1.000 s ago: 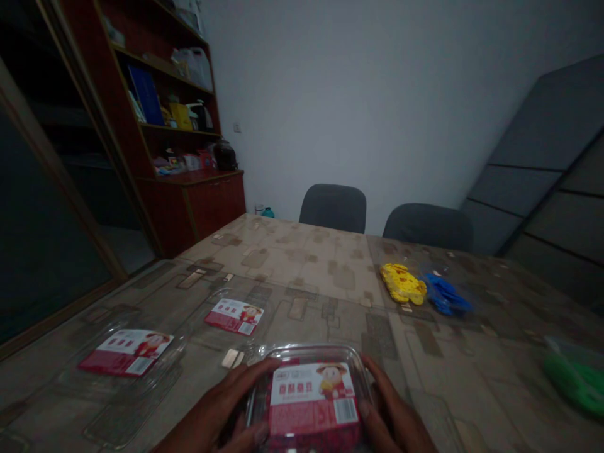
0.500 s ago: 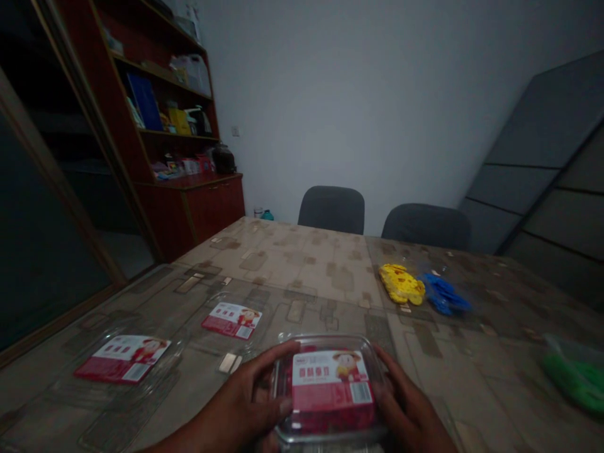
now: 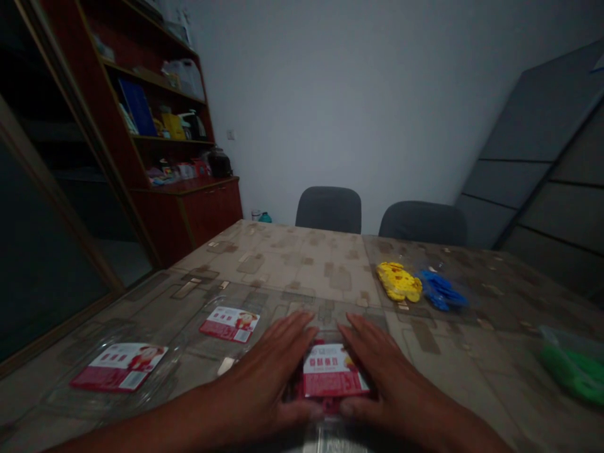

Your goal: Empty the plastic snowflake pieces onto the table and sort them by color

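A clear plastic box (image 3: pixel 334 372) with a red-and-white label on its lid and red contents sits on the table directly in front of me. My left hand (image 3: pixel 278 371) lies over the lid's left side, fingers stretched forward and thumb along the near edge. On the opposite side, my right hand (image 3: pixel 384 371) rests the same way. Both palms face down and much of the box's rim is hidden beneath them. To the left lie two clear plastic lids with similar labels, a nearer lid (image 3: pixel 120 367) and a farther lid (image 3: pixel 231 323).
Bags of yellow pieces (image 3: pixel 399 281) and blue pieces (image 3: pixel 442 290) lie on the patterned tablecloth (image 3: pixel 302 264) at right. A clear tub of green pieces (image 3: pixel 573 371) stands at the right edge. Two grey chairs (image 3: pixel 329 207) are behind the table; a red-brown cabinet (image 3: pixel 207 211) stands at left.
Both hands have shifted from gripping the box's sides to lying flat over its lid, fingers extended. The view has moved slightly; the lids and bags stay in place.
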Action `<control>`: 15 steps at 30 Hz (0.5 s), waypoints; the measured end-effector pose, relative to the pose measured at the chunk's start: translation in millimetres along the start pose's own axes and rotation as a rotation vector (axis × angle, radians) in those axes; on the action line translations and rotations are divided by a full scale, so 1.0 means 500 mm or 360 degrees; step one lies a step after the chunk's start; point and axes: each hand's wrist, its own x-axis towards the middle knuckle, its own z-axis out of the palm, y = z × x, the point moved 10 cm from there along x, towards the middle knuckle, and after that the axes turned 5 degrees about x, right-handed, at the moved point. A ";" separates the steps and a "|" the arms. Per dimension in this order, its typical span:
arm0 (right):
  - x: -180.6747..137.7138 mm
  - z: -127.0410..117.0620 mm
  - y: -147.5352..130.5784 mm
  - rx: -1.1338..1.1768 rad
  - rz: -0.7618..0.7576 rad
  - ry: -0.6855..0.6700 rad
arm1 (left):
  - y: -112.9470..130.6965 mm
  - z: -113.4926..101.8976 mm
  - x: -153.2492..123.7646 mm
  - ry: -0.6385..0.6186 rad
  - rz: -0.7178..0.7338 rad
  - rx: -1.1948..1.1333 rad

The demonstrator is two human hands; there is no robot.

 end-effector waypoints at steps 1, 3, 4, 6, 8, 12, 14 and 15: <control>0.005 0.015 0.006 -0.0072 0.0045 -0.0125 | 0.012 0.012 0.009 -0.0124 0.0011 0.0006; 0.009 0.035 0.019 -0.0193 0.0076 -0.0266 | 0.026 0.038 0.020 -0.0337 -0.0022 0.0019; 0.010 0.040 0.022 -0.0237 0.0048 -0.0281 | 0.030 0.050 0.023 -0.0405 -0.0037 0.0039; 0.010 0.046 0.023 -0.0310 -0.0064 -0.0226 | 0.033 0.070 0.026 -0.0458 -0.0019 0.0099; 0.006 0.048 0.018 -0.0385 -0.0182 -0.0148 | 0.031 0.085 0.027 -0.0430 0.0036 0.0155; 0.004 0.042 0.003 -0.0441 -0.0276 -0.0097 | 0.022 0.096 0.025 -0.0347 0.0112 0.0159; 0.006 0.041 -0.001 -0.0411 -0.0241 -0.0188 | 0.023 0.099 0.025 -0.0383 0.0136 0.0154; 0.008 0.041 -0.002 -0.0394 -0.0213 -0.0239 | 0.024 0.100 0.025 -0.0403 0.0142 0.0160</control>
